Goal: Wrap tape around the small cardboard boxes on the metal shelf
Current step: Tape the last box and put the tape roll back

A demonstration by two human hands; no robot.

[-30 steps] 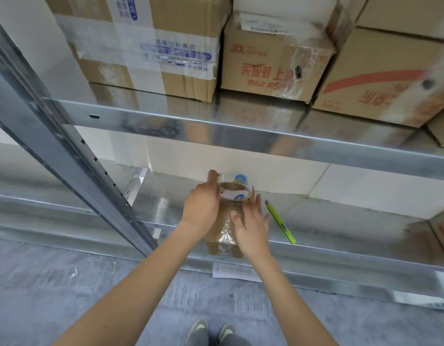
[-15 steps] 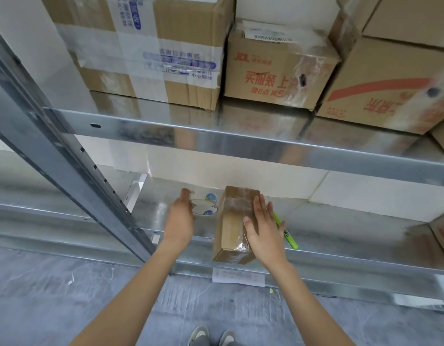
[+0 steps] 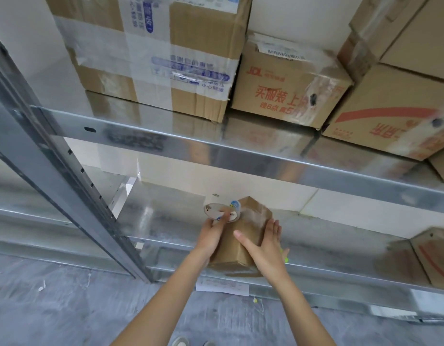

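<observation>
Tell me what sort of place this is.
Probably a stockroom or small warehouse: galvanised metal shelving, taped shipping cartons stacked on the upper shelf, and a bare concrete floor below.

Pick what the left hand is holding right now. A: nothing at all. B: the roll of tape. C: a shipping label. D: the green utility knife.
B: the left hand grips the tape roll against the top of the small cardboard box, while the right hand lies flat on the box's side.
</observation>
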